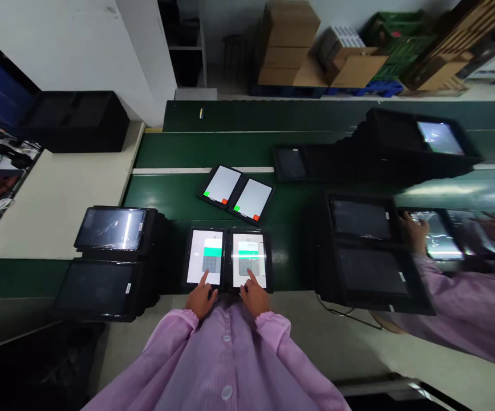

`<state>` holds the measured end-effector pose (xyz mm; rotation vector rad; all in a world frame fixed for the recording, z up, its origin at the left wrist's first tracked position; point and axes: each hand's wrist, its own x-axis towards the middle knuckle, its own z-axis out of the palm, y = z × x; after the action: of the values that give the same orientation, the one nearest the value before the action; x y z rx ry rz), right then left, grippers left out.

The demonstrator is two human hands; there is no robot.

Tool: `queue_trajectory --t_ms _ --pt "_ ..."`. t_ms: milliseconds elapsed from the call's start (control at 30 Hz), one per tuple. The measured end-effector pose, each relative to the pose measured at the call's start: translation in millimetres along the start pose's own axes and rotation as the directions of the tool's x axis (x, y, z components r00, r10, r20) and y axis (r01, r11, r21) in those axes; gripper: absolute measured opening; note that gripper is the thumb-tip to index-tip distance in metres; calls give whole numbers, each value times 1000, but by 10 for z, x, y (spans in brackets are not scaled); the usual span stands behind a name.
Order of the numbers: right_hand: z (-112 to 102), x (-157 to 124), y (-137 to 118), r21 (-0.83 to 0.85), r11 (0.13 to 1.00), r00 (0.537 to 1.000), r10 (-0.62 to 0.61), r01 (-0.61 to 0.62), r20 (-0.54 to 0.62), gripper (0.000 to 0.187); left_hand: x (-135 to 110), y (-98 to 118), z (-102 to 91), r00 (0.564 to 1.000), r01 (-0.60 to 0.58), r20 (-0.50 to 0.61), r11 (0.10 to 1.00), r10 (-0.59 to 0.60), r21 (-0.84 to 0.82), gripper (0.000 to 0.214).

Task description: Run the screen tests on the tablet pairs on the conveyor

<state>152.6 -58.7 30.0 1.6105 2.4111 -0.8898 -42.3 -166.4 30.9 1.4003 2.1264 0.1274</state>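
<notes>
— Green factory surface (166,197): two lit tablets side by side at six o'clock, within easy reach.
— Left hand (199,298) taps left tablet (205,257), right hand (254,295) right tablet (249,260); forefingers out, grasping nothing.

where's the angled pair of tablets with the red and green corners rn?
Head view, centre: the angled pair of tablets lies on the green belt, just beyond the two tablets the person's hands tap.
</notes>
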Motion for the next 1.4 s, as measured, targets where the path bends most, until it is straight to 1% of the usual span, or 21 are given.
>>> queue_trajectory --t_ms 67,200,300,400,467,567,700,767,833,933,1033,1100,1167,1233,1267,1300,1333,1367,1400 --pt "17 -5 20 23 999 999 27 -27 -26 22 14 26 4 1000 -20 5 1000 20 14 34" --pt "-7 33 89 88 996 997 12 -5 -73 22 53 59 -57 999 -26 -35 1000 26 -3 34" --pt "-42 107 80 93 995 993 42 -32 -114 22 117 76 -110 998 -30 -58 1000 30 6 31" --pt "-61 172 30 44 998 995 55 -51 -89 20 181 77 -148 999 -31 -8 998 32 51 31" --pt "-51 216 -1 14 998 997 54 -53 -58 17 222 46 -161 999 -27 30 997 24 71 32" --pt "-9 342 -7 -11 998 996 56 -57 -71 17 333 -71 -148 1000 -18 19 1000 18 25 33" --pt "3 507 31 -47 997 996 63 -66 -56 20 492 -199 -126 998 -45 36 999 46 -16 33" --pt "-20 498 31 -47 997 997 62 -65 -53 21 497 -189 -152 998 -44 43 999 44 6 33" --pt "-48 440 23 -46 996 996 70 -73 -50 17 464 -141 -190 998 -41 51 998 38 54 36" --pt "-81 338 37 -37 997 997 60 -62 -41 15 401 -62 -235 995 -75 75 991 67 110 37" --pt "-99 255 91 9 999 998 42 -42 -47 14 332 -53 -261 996 -78 47 992 73 102 37" --pt "-108 204 139 68 996 994 60 -54 -88 16 290 -112 -272 999 -27 -24 998 28 55 37" --pt "-112 158 190 122 990 989 80 -64 -127 20 272 -231 -272 990 41 -134 999 -43 -20 34" --pt "-105 122 242 166 984 984 95 -69 -152 22 287 -388 -251 954 108 -270 990 -130 -94 31" --pt "-97 111 269 187 980 980 105 -73 -168 23 302 -469 -231 926 152 -328 980 -188 -132 35" --pt "-86 105 296 203 976 976 112 -73 -186 23 318 -543 -205 897 207 -357 961 -262 -185 42" --pt "-75 104 322 215 974 972 114 -68 -208 23 331 -608 -174 872 268 -350 932 -343 -246 49" --pt "-64 105 346 221 974 967 107 -55 -230 23 338 -660 -142 852 325 -319 896 -416 -302 53" --pt "-55 109 367 221 974 963 97 -40 -251 24 338 -700 -111 843 364 -268 862 -466 -353 54"
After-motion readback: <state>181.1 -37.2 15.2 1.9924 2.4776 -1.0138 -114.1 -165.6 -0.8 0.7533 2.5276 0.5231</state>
